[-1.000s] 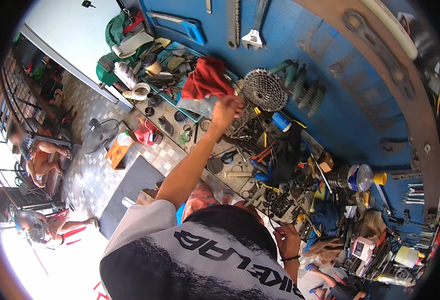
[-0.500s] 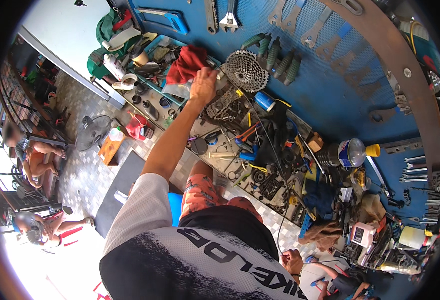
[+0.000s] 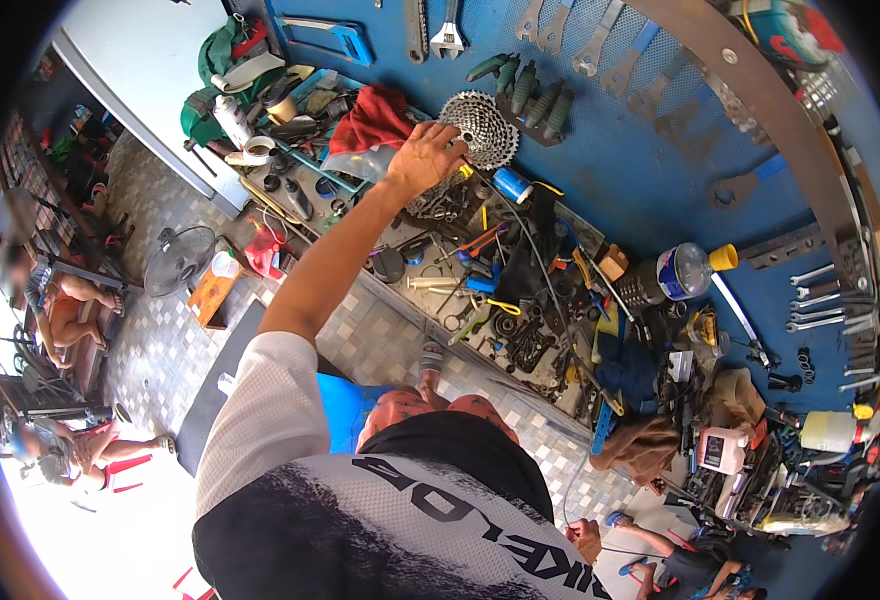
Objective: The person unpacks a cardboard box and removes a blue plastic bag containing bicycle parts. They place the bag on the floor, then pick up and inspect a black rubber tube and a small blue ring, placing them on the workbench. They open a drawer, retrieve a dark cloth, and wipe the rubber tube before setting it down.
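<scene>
A dark cable (image 3: pixel 532 243) was seen running from beside the left hand (image 3: pixel 426 160); whether anything was gripped there, or in the right hand (image 3: pixel 585 540), could not be told. It was best guided clear of the sprocket cassette (image 3: pixel 482 128) just beyond the left fingertips.

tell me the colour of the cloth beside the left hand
The cloth is red, as the head view shows.

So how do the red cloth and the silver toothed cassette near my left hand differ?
The red cloth is crumpled and irregular, while the cassette is round. The cloth is plain fabric; the cassette is silver metal ringed with teeth. Both are close to your left hand.
</scene>
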A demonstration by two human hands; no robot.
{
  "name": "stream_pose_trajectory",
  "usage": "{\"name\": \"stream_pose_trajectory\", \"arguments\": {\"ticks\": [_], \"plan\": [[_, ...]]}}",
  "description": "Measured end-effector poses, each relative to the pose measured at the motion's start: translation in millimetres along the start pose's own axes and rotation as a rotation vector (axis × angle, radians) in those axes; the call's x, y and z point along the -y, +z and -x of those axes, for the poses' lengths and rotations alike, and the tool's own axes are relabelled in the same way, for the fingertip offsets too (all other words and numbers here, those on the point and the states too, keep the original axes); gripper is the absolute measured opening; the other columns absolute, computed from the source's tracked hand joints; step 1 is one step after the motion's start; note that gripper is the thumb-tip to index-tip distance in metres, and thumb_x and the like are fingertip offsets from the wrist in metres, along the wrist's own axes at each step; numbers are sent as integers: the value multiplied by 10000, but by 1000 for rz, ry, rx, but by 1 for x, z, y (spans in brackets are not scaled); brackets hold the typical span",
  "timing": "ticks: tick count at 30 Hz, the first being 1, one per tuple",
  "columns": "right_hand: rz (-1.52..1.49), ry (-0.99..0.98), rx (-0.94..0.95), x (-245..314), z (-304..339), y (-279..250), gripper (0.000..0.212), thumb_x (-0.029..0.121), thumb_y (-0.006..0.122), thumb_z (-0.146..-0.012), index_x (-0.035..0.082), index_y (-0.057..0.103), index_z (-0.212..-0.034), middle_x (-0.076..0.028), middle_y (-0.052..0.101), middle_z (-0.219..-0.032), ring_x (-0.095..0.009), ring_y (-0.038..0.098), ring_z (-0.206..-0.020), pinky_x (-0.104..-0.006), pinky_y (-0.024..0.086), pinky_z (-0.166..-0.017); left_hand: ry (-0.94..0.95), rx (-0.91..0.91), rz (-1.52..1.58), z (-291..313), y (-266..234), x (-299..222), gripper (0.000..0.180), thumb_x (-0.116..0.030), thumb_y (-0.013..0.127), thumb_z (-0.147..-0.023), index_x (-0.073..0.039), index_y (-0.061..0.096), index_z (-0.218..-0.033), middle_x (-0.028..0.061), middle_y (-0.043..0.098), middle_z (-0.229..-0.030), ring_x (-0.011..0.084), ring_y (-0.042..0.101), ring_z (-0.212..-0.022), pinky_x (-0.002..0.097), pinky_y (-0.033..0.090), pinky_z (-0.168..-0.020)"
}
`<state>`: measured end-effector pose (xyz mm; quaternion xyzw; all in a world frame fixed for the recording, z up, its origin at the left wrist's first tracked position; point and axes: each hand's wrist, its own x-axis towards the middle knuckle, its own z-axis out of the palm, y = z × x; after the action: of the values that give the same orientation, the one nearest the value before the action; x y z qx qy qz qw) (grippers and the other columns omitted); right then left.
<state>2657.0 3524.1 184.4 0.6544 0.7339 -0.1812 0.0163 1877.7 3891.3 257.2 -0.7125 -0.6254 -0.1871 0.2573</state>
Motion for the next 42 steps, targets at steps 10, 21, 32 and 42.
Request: {"name": "stream_pose_trajectory", "arguments": {"ticks": [10,21,32,42], "plan": [[68,-322,-196,-71,16,-73,124,63,721,-832,135,649,-903,-117,590,-875,-352,631,-796,-484,514,-681,-356,-10,197,159,-211,13,316,-375,715,-963,-74,693,-1057,153,671,-926,339,663,-866,433,522,-801],[106,-1303,68,223,13,-189,163,96,762,-848,97,710,-1003,-55,635,-919,-246,700,-810,-370,556,-636,-1179,-140,763,419,-405,-266,214,-199,592,-1065,-7,659,-1132,33,651,-885,114,577,-826,300,485,-757],[95,-2148,91,481,109,-138,128,245,748,-903,135,684,-920,1,592,-845,-182,683,-750,-350,541,-584,-1298,-536,1072,438,-489,-404,274,-186,471,-1120,3,629,-1239,49,692,-923,139,629,-838,311,527,-817],[60,-1916,300,487,95,-123,159,283,700,-948,125,710,-954,-60,650,-838,-308,686,-778,-430,538,-666,-1402,-704,1297,436,-473,-406,289,-268,479,-1129,-33,647,-1123,-82,400,-690,18,314,-564,220,267,-500]]}}
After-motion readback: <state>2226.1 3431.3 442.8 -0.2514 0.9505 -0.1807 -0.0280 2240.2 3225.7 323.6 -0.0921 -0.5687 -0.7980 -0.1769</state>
